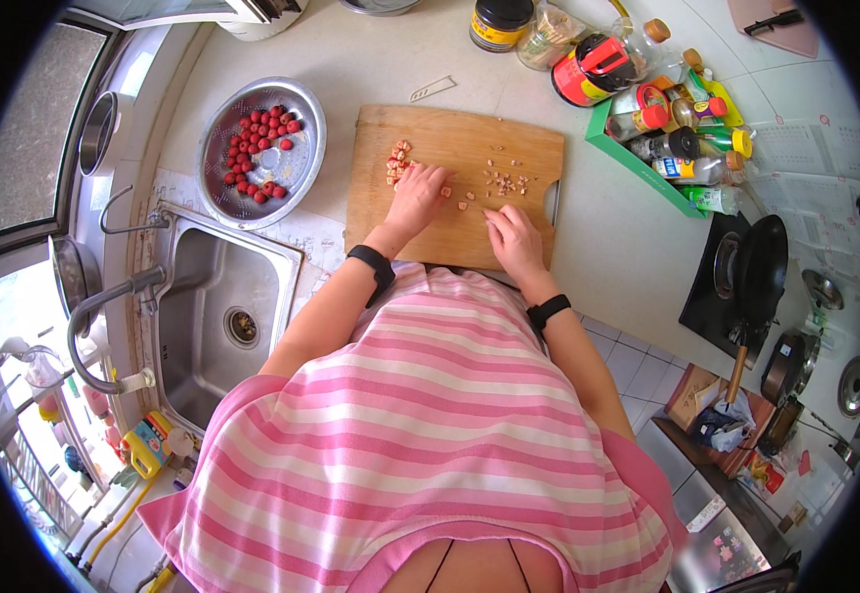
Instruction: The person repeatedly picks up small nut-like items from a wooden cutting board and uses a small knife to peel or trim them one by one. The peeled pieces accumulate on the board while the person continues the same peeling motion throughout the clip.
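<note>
My left hand [419,196] is palm down over the wooden cutting board [467,248], beside a cluster of cut red fruit pieces [399,153]. Its palm side is hidden, so any grip there cannot be seen. My right hand [517,239] rests low on the board's right half, fingers curled close together; whether something is between them is unclear. A few pale-fleshed pieces [462,205] lie between my hands. Beyond the right hand are scattered small seeds or core bits [505,182]. To the left, a perforated metal colander [305,191] holds many whole red fruits, apparently hawthorns [253,138].
A flat slotted off-white strip [433,89] lies behind the board. Left of me is a steel sink [215,274] with a faucet [104,304]. A green box [645,174] of bottles and jars stands right, with a black wok [762,267] on the stove farther over.
</note>
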Tool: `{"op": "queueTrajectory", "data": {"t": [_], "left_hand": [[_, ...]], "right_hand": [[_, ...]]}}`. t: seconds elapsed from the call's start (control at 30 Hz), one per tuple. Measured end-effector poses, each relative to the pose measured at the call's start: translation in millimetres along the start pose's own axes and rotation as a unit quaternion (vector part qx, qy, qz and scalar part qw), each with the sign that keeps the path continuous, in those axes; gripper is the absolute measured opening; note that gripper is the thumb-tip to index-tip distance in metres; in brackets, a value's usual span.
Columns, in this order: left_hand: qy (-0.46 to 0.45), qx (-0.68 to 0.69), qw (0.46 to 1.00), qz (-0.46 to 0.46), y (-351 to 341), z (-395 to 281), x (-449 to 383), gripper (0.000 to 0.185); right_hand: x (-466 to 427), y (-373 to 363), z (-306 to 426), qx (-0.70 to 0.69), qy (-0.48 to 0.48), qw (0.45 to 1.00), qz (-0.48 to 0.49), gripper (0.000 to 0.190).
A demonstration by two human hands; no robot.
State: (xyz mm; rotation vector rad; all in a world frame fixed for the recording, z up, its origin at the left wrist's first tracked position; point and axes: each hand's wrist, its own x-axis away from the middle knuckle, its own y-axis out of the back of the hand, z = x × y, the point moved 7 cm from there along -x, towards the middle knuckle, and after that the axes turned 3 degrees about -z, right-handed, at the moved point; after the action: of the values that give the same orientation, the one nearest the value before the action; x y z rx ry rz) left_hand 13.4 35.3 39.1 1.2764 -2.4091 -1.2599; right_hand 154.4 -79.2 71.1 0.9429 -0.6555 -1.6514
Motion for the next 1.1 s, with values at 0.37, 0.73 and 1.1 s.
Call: {"op": "queueTrajectory", "data": {"t": [0.37, 0.73, 1.1], "left_hand": [[-0.011, -0.026, 0.998, 0.057, -2, -2, -6, 0.049], [-0.017, -0.009, 0.997, 0.073, -1, -6, -7, 0.045], [-0.016, 0.036, 0.998, 0.059, -4, 0, -1, 0.029]], "right_hand": [[-16, -2, 4, 0.006, 0.032, 0.999, 0.032, 0.013], [-18, -17, 1, 0.027, 0.056, 0.995, 0.08, 0.017], [-3, -3, -3, 0.027, 0.062, 0.997, 0.044, 0.019]]}}
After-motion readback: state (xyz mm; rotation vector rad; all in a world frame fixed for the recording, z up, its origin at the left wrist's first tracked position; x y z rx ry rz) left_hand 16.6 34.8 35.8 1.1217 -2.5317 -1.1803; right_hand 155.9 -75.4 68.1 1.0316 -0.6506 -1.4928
